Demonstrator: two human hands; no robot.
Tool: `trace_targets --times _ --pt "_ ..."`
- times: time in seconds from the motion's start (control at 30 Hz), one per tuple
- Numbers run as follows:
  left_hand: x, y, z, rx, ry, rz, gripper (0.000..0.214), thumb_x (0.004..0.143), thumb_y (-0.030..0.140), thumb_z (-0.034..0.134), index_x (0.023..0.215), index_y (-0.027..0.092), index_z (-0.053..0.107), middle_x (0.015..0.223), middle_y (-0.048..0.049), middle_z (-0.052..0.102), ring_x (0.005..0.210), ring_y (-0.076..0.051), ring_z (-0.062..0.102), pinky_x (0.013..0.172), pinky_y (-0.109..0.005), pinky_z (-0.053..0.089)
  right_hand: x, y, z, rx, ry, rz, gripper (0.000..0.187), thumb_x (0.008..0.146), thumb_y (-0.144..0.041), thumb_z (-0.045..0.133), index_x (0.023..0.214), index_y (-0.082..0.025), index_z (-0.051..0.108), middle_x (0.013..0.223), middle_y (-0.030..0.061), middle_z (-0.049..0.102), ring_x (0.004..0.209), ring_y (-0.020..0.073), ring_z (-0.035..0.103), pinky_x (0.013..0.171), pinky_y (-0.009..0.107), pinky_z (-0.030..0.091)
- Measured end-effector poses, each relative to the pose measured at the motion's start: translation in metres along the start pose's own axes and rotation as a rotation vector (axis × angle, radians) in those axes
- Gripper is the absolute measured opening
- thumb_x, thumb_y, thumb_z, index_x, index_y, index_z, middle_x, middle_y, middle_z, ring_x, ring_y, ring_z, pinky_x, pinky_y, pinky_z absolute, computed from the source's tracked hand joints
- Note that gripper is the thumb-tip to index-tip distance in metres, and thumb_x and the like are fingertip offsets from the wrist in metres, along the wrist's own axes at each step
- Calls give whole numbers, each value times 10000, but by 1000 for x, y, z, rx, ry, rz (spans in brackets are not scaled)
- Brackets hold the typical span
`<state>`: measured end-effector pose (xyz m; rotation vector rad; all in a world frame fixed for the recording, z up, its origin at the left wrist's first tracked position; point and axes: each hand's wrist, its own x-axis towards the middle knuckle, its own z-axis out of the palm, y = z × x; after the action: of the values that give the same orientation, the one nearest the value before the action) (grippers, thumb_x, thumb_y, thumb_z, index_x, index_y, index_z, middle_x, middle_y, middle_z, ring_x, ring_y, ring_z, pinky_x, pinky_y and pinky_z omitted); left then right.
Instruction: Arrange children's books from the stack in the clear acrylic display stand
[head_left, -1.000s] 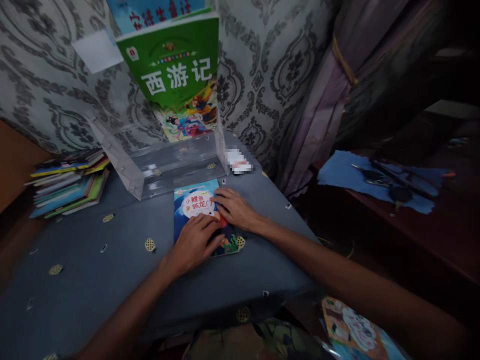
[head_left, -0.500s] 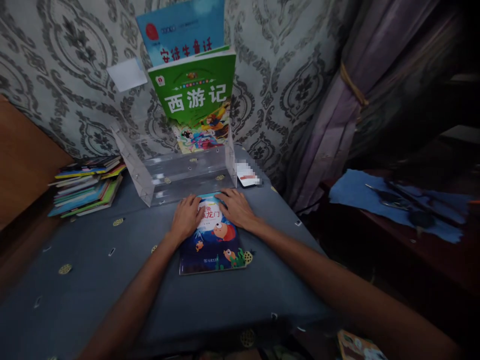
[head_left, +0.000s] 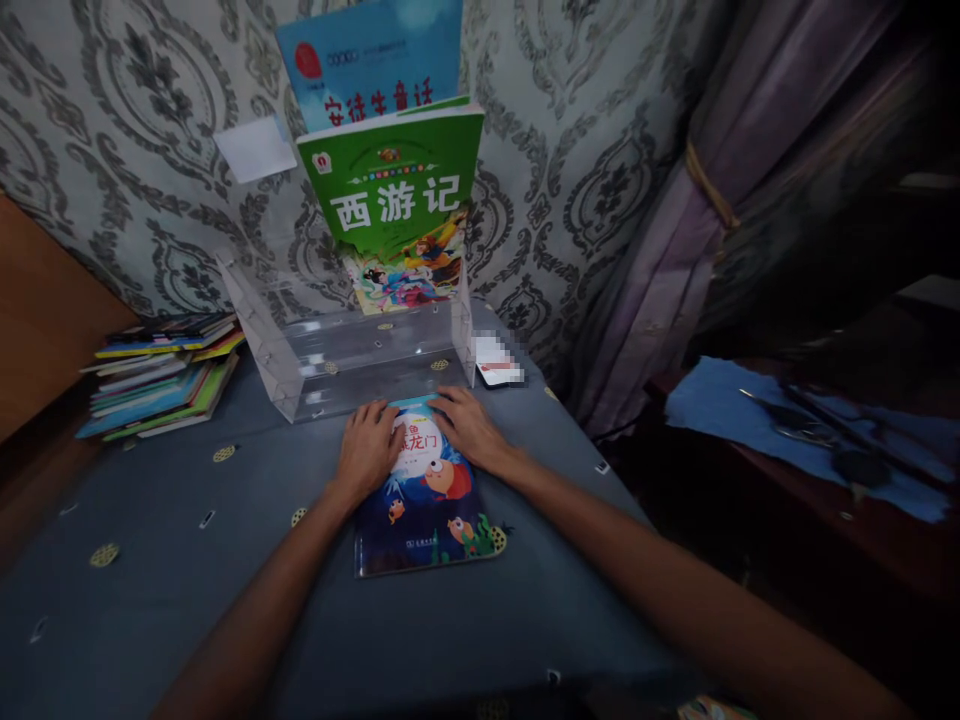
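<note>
A dark blue children's picture book (head_left: 427, 505) with orange fish on its cover lies flat on the table. My left hand (head_left: 367, 448) rests over its upper left edge, fingers stretched forward and thumb on the cover. On the upper right corner lies my right hand (head_left: 471, 430), its fingers extended and touching the cover. Just beyond the book stands a clear acrylic stand (head_left: 277, 375). Behind that, a green book (head_left: 397, 205) is propped upright in front of a light blue book (head_left: 371, 60).
A stack of books (head_left: 169, 375) sits at the table's left. Beside the stand's right side is a partly blurred card-like item (head_left: 495, 360). Scissors (head_left: 784, 415) lie on a blue cloth (head_left: 709, 395) at the right. A tied curtain (head_left: 675, 235) hangs there.
The camera view has shifted slightly, so the table and book appear a little lower and closer. Both hands stay on the book, which keeps its place on the table.
</note>
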<state>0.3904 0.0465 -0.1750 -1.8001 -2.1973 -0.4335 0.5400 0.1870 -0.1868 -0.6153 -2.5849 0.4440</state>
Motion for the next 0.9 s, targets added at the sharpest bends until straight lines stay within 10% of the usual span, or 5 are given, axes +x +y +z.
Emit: trace_targets --times 0.9 --pt "-1 -10 9 -7 49 80 341 998 306 407 1229 179 622 1271 -156 640 1185 -298 587 1012 -506 495 -5 15 -14 8 7 92 313 955 -179 538 1236 -147 672 1193 121 693 1133 258 583 1011 407 458"
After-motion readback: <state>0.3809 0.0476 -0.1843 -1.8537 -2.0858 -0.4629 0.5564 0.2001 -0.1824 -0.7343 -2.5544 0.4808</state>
